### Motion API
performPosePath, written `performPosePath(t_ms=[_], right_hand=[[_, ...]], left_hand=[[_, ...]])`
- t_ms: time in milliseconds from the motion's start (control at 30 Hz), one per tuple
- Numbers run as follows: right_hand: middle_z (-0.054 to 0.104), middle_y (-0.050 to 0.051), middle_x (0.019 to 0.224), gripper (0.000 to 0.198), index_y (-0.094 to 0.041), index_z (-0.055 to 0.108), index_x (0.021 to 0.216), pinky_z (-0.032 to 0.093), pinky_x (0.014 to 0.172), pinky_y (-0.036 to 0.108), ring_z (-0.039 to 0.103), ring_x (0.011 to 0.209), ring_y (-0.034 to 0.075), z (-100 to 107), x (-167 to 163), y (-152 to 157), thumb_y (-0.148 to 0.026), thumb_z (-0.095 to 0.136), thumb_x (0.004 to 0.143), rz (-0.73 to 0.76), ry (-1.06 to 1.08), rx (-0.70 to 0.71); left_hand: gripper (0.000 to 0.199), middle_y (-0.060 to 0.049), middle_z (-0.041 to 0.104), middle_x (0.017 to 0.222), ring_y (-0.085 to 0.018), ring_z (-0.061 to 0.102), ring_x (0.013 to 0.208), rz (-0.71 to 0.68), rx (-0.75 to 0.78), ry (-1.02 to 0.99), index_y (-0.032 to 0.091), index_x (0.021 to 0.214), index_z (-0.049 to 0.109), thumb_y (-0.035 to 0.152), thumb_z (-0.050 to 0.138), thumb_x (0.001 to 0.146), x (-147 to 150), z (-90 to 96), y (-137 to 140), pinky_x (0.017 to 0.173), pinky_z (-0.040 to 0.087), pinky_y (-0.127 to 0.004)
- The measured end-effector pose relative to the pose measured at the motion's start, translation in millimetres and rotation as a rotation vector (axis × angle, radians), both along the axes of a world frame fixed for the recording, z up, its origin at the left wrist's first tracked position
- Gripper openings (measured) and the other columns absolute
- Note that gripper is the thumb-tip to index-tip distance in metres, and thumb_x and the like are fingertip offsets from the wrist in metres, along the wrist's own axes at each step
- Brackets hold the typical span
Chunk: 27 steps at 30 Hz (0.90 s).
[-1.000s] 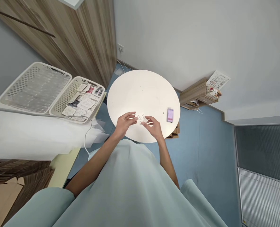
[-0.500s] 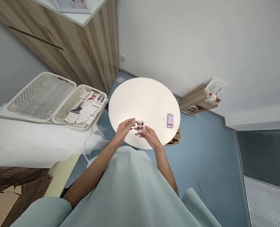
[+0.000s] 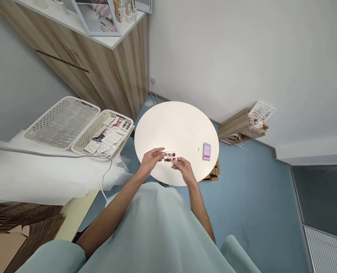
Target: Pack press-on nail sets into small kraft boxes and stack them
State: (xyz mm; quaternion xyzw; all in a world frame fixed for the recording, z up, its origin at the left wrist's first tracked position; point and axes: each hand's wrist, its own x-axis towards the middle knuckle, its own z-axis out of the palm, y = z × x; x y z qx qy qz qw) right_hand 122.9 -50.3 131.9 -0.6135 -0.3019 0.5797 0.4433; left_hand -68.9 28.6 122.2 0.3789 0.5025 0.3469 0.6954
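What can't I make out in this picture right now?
All in the head view:
The back of the small card: hidden by its front, which faces the camera.
Fine print on that front: too small.
Details of the purple-pink item on the table: blurred into blocks.
Whatever lies deep in the basket: covered by the cards on top.
The picture frame's top: cut off by the upper edge.
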Motion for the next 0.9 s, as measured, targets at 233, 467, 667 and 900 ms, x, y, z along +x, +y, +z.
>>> performPosePath(t_ms=[233,467,667,900], right_hand=[[0.077,0.003,0.095,0.049,-0.023,0.073,0.097,0.057,0.085,0.034,0.074,0.082,0.018,-7.8,-0.2,4.6,-0.066,0.088,0.079,0.017,0.011,-0.001],[0.075,0.012,0.138,0.066,-0.026,0.069,0.134,0.060,0.095,0.043,0.074,0.110,0.027,-18.4,-4.1,8.3,-0.056,0.090,0.078,0.087,-0.292,0.055],[0.055,0.013,0.167,0.089,-0.028,0.048,0.166,0.046,0.128,0.055,0.050,0.156,0.034,-23.1,-22.3,19.1,-0.031,0.089,0.087,0.430,-0.726,0.335],[0.065,0.016,0.154,0.091,-0.026,0.035,0.175,0.054,0.119,0.054,0.062,0.142,0.034,-43.0,-50.0,36.1,-0.027,0.081,0.096,0.695,-0.926,0.456]], left_hand=[[0.067,-0.012,0.082,0.107,-0.025,0.075,0.096,0.039,-0.076,-0.041,0.020,0.105,0.081,0.069,0.097,0.062,4.0,-3.4,-3.9,0.090,0.062,-0.041],[0.065,-0.013,0.084,0.106,-0.029,0.076,0.097,0.081,-0.042,0.087,0.021,0.097,0.082,0.071,0.098,0.059,-8.4,-14.6,-2.9,0.085,0.065,-0.043],[0.066,-0.011,0.084,0.103,-0.028,0.078,0.093,0.080,-0.004,0.159,0.021,0.098,0.082,0.074,0.093,0.060,-28.3,-33.5,-3.2,0.081,0.065,-0.040],[0.062,-0.011,0.085,0.103,-0.029,0.078,0.091,0.083,0.021,0.261,0.022,0.103,0.083,0.074,0.085,0.069,-48.7,-47.5,-13.0,0.077,0.065,-0.039]])
